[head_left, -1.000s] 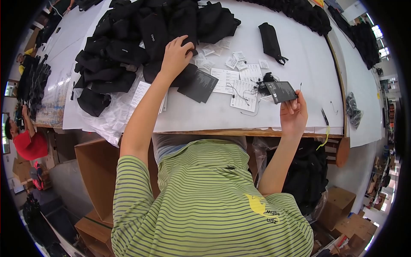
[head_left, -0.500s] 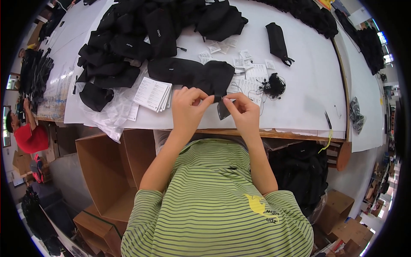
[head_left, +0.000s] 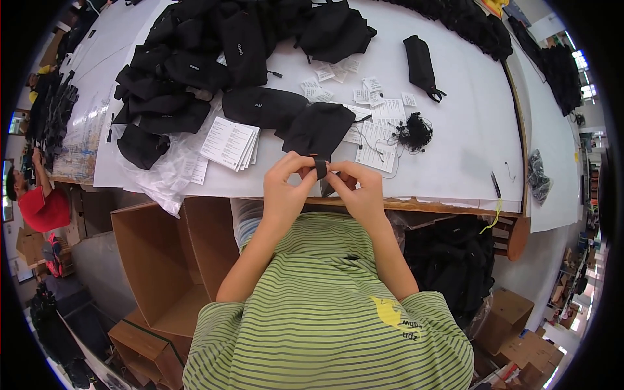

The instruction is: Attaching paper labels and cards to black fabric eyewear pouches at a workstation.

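Note:
A black fabric pouch (head_left: pixel 318 130) lies on the table in front of me, its near end drawn toward the table's front edge. My left hand (head_left: pixel 286 188) is closed in a pinch on a short black strap (head_left: pixel 320 168) at that end. Close against it, my right hand (head_left: pixel 361 195) pinches the strap's other side. A small dark flat piece (head_left: pixel 327 187) shows below the fingertips, partly hidden by the right fingers; I cannot make out what it is. Just behind lies another black pouch (head_left: pixel 263 107) with a light mark.
A heap of black pouches (head_left: pixel 195 71) covers the back left, beside a stack of printed white cards (head_left: pixel 227 144) and clear plastic (head_left: pixel 159 182). Loose labels (head_left: pixel 374 153), a bundle of black cords (head_left: pixel 415 132) and a single pouch (head_left: pixel 421 65) lie to the right. An open cardboard box (head_left: pixel 156 260) stands below left.
Both hands have come nearer to me with the strap, which now stands up between the fingertips. The pouch has slid and turned toward me, and more of the labels behind it show.

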A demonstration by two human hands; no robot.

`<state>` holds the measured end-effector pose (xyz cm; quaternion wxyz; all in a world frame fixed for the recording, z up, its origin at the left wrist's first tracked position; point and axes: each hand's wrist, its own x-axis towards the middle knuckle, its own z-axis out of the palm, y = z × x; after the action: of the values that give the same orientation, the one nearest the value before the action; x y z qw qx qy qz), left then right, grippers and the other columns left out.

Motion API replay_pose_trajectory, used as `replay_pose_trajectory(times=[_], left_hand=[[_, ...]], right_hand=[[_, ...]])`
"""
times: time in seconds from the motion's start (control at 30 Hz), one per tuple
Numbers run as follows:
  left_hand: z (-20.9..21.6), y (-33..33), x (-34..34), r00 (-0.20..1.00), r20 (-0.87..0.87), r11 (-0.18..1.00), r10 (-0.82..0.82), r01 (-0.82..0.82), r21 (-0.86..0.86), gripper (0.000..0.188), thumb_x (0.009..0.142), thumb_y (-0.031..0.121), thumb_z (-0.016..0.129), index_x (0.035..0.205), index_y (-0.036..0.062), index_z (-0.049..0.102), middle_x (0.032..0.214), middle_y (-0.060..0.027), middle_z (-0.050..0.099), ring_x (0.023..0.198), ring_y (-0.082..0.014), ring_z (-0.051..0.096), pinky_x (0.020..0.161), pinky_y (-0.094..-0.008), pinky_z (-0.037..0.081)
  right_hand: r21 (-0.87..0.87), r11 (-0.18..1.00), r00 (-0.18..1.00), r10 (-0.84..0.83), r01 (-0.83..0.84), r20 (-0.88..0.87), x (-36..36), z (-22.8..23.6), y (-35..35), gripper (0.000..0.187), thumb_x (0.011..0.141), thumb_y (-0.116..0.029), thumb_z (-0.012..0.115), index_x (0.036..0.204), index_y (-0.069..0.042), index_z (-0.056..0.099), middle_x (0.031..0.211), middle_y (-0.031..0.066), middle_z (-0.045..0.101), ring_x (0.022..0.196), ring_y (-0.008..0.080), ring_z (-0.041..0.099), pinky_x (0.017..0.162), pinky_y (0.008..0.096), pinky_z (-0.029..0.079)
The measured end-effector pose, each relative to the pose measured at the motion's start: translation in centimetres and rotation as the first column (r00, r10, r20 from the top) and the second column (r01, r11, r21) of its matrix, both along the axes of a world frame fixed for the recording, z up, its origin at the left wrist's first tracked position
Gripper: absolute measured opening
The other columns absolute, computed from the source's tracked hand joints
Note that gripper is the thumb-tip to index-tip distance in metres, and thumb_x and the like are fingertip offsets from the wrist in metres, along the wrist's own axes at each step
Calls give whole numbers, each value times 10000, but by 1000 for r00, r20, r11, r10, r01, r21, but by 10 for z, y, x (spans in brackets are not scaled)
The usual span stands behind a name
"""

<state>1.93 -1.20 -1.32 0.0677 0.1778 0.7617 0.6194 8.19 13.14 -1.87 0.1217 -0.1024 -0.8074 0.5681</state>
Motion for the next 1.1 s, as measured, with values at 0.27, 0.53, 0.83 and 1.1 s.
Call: replay_pose_trajectory(times=[0.27, 0.53, 0.83, 1.1], left_hand=[[3, -13, 2, 972, 41, 942, 231, -234, 239, 102, 854, 58, 671, 918, -18, 646, 892, -66, 632, 803, -124, 578, 752, -244, 445], [22, -12, 7, 991, 98, 970, -86, 61, 237, 113, 902, 100, 610, 862, 1, 647, 856, -47, 622, 784, -130, 552, 731, -259, 427], [28, -6, 11, 944, -248, 970, -219, 183, -158, 111, 876, 117, 592, 789, 65, 635, 781, -12, 565, 793, -213, 466, 833, -332, 320], [26, -8, 11, 932, -277, 962, -236, 184, -201, 162, 893, 149, 582, 757, 63, 600, 755, -6, 551, 800, -211, 448, 815, -322, 310]], right_hand=[[-633, 774, 999, 10, 14, 34, 2, 9, 18, 128, 868, -60, 640, 963, -53, 554, 726, -3, 552, 571, 29, 448, 511, 175, 313], [-731, 680, 998, 5, -52, -67, 5, 15, 27, 91, 891, -56, 610, 936, -46, 531, 836, 107, 666, 588, 72, 525, 536, 194, 382], [-530, 848, 999, 37, -14, 33, 7, 19, 8, 100, 880, -70, 655, 864, 0, 587, 837, 127, 703, 731, 125, 659, 607, 221, 475], [-491, 870, 997, 72, -44, 38, 9, 24, 6, 80, 849, -51, 684, 840, 20, 648, 785, 87, 687, 724, 129, 660, 674, 243, 517]])
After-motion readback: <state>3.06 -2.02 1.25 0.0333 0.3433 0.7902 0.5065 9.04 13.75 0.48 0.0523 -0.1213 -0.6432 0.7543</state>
